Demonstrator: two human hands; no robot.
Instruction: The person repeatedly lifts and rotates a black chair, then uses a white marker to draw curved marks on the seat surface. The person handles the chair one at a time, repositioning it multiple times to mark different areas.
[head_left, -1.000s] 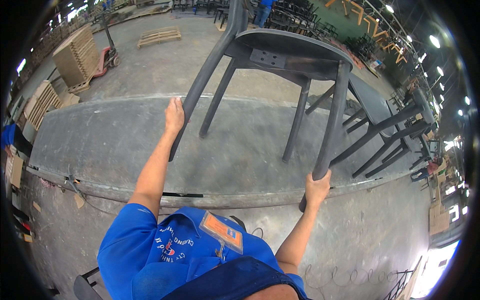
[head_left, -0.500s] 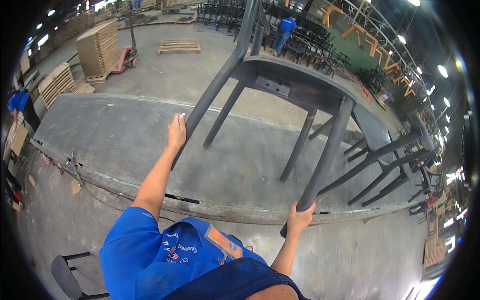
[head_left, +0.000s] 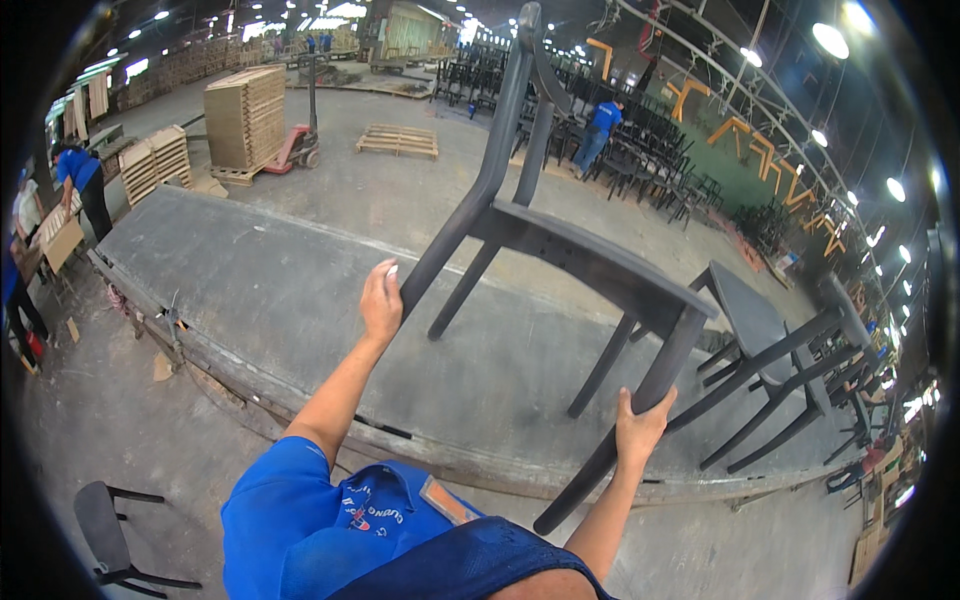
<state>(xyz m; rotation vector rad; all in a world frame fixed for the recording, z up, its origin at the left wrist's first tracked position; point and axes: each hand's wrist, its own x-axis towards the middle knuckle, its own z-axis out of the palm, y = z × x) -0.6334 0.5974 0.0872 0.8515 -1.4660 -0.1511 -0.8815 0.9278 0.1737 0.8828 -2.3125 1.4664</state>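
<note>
Head view, looking down past my blue shirt: I am holding a dark grey wooden chair [head_left: 560, 250] tipped up over a long grey platform [head_left: 250, 290]. My left hand [head_left: 381, 300] wraps its fingers around one leg near its lower end; my right hand [head_left: 640, 425] closes around another leg that slants down past the platform edge. I judge this to be the lifting step, with the chair not yet resting flat; setting it down would call for levelling both legs together. Compared with a moment ago, the chair stands more upright and its back rises higher. Another dark chair [head_left: 770, 340] lies on the platform to my right.
</note>
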